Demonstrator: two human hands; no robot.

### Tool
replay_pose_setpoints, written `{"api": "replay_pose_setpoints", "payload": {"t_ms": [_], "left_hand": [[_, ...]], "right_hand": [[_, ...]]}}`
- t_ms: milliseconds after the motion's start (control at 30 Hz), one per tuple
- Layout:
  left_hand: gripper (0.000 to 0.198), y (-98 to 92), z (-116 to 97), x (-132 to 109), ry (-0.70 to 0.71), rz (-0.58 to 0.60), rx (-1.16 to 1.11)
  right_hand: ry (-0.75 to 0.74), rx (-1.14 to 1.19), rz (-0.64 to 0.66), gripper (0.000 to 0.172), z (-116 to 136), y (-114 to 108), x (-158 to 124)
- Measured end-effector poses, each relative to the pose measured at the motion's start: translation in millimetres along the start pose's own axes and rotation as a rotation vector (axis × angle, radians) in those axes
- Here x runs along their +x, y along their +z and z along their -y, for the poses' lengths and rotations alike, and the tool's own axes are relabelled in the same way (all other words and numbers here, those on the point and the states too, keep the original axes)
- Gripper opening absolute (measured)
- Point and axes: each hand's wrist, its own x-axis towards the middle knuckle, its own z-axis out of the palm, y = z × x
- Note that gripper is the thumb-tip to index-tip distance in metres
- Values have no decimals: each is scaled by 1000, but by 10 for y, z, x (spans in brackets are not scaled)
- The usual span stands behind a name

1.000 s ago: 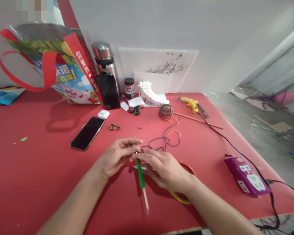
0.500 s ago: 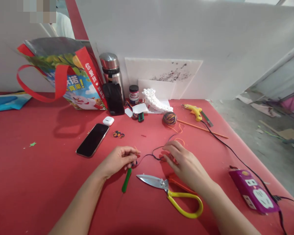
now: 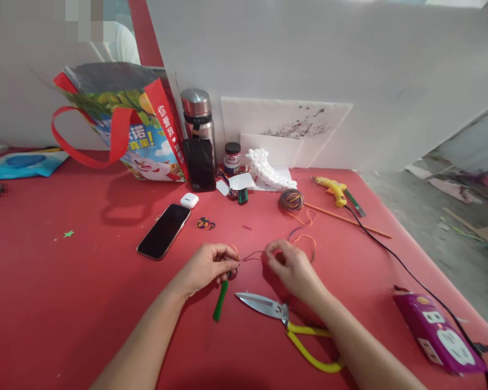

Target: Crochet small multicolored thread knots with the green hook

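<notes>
My left hand point(image 3: 209, 265) is closed in a pinch on the top of a green stick point(image 3: 220, 300), where multicoloured string is wound round it. My right hand point(image 3: 290, 268) is closed on that string point(image 3: 252, 254), which runs taut between the two hands and on in loose loops to a string ball point(image 3: 291, 199). Yellow-handled scissors point(image 3: 287, 325) lie on the red table point(image 3: 65, 303) just below my right wrist, blades pointing left.
A black phone point(image 3: 164, 231), white earbud case point(image 3: 189, 201), printed shopping bag point(image 3: 126, 130), steel flask point(image 3: 198, 116), paint jar point(image 3: 232, 157) and white foam piece point(image 3: 268, 170) stand farther back. A yellow glue gun point(image 3: 332, 188), thin wooden stick point(image 3: 345, 219), black cable and purple power strip point(image 3: 441, 336) lie on the right.
My right hand let go near the stick, reached out along the string and drew it taut. The scissors came into sight from under that hand. The camera view shifted left and down.
</notes>
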Motion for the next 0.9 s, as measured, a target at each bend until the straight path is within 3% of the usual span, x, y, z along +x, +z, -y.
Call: {"api": "replay_pose_setpoints", "payload": {"t_ms": [167,267,400,533,667,900], "left_hand": [[32,19,14,15,9,-57,-25],[33,16,32,23,6,-62,-35],[38,5,41,25,28,-68,-41],[43,27,26,12,65,-69,-36],[42,104,20,-13,106,-27,-10],[34,228,15,-21,182,-9,50]], "right_hand": [[123,344,-151,33,64,-304,-12],[150,462,-214,39,145,-359,-45],[187,566,-219,45,245,-304,-92],[286,704,-144,54,333,-218,-83],[297,693,-102,47,362,-110,-49],[315,675,-99,53,262,38,-71]]}}
